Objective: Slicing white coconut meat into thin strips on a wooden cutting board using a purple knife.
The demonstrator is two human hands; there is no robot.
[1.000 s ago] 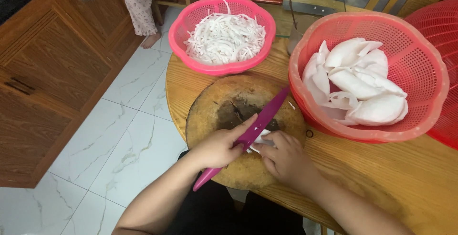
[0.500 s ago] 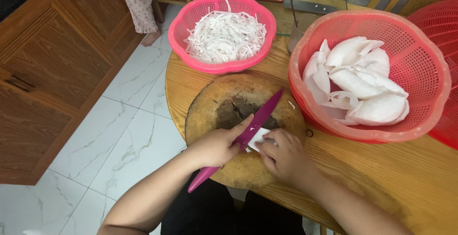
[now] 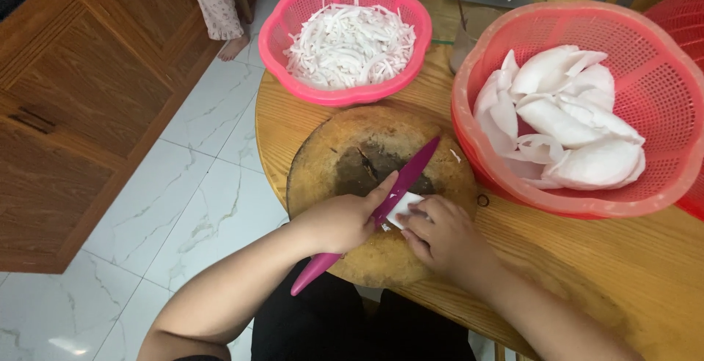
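Wooden bench [image 3: 601, 273] carries a round chopping board [image 3: 352, 178] at its near edge. Left hand [image 3: 334, 222] grips a magenta knife [image 3: 396, 185], long axis slanting toward the far right; right hand [image 3: 444, 233] pins a white coconut piece [image 3: 402, 209] just beside the blade.

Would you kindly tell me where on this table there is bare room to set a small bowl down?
Bare wood lies right of the right hand, below the large red basket. A narrower strip runs along the table edge, left of the chopping board, below the pink basket. The board is crowded: the left hand, the knife, a white piece.
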